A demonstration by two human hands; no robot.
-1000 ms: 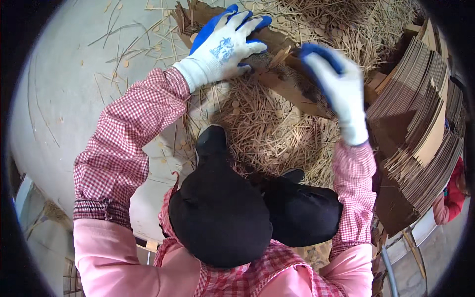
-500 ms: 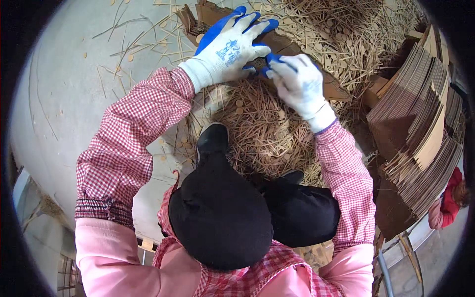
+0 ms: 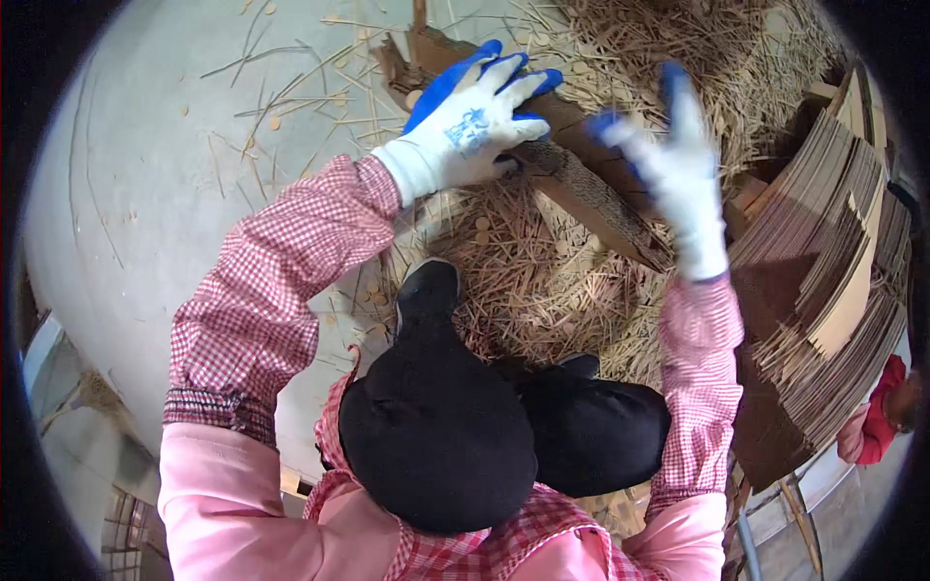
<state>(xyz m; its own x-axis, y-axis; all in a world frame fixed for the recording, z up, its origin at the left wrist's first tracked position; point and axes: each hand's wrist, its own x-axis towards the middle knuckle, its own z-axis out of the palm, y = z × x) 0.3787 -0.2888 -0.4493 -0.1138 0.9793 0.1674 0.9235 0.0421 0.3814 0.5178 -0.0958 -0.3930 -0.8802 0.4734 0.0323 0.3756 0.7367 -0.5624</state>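
Note:
A stack of brown corrugated cardboard (image 3: 593, 201) slants across the floor in front of me, its near edge showing a honeycomb of flutes. My left hand (image 3: 477, 118), in a white glove with blue-coated fingers, grips the stack's upper left part, fingers over the top and thumb at the near side. The underside of that grip is hidden. To the right of the stack, my right hand (image 3: 675, 160), gloved alike, is raised and blurred by motion. Its thumb and fingers are spread apart, and I see nothing held in them.
Thin cardboard strips and small round discs form a heap (image 3: 528, 281) below the stack and another pile (image 3: 668, 48) beyond it. Tall layered cardboard sheets (image 3: 814, 242) stand at the right. Loose strips lie on the pale floor (image 3: 145, 194). Another person's red sleeve (image 3: 880, 416) shows far right.
My right hand has left the cardboard stack's edge and swung right and up, its fingers opening. More of the stack's near edge shows. My left hand still holds on.

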